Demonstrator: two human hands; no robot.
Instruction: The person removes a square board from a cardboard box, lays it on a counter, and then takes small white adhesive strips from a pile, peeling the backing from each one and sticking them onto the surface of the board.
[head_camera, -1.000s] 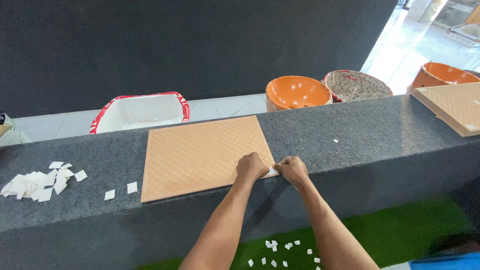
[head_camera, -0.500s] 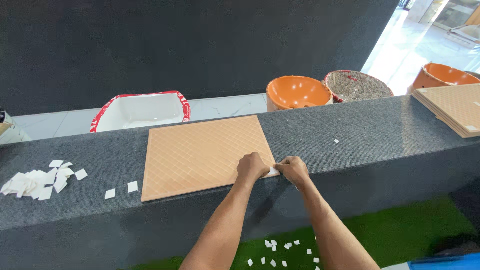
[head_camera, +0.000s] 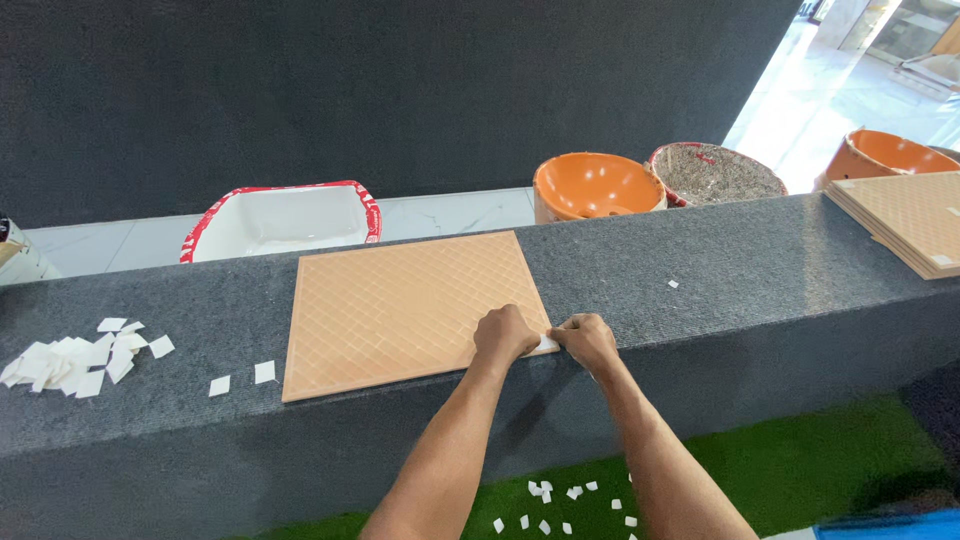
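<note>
Nearest, at the bottom edge: green turf (head_camera: 800, 470) strewn with small white paper scraps (head_camera: 560, 495), both forearms reaching up and away over it. Then the hands, met at the near right corner of a peach-coloured tile (head_camera: 400, 305) with a diamond-grid surface, lying flat on a dark grey carpeted ledge (head_camera: 720, 300). Left hand (head_camera: 503, 335) curled into a loose fist, knuckles pressing on the tile's corner; right hand (head_camera: 587, 340) just off the tile's right edge, fingers narrowed in a pinch on a small white tab (head_camera: 547, 344) that sits exactly at that corner. Both hands touching or all but touching each other — neither clearly nearer to the tab. Whether the tab is stuck on the tile or already lifted off: cannot tell.

From the hands, the tile spreads leftward and away, long side running along the ledge, near edge close to the ledge's front lip.

Further left on the ledge, two loose white squares (head_camera: 242, 378) and beyond them a heap of the same (head_camera: 75, 358). Far right, a stack of like tiles (head_camera: 905, 220). Behind the ledge — a white tub with a red rim (head_camera: 280, 220), an orange bowl (head_camera: 595, 185), a speckled bowl (head_camera: 725, 172), another orange one (head_camera: 890, 155), then a dark wall (head_camera: 400, 90).
</note>
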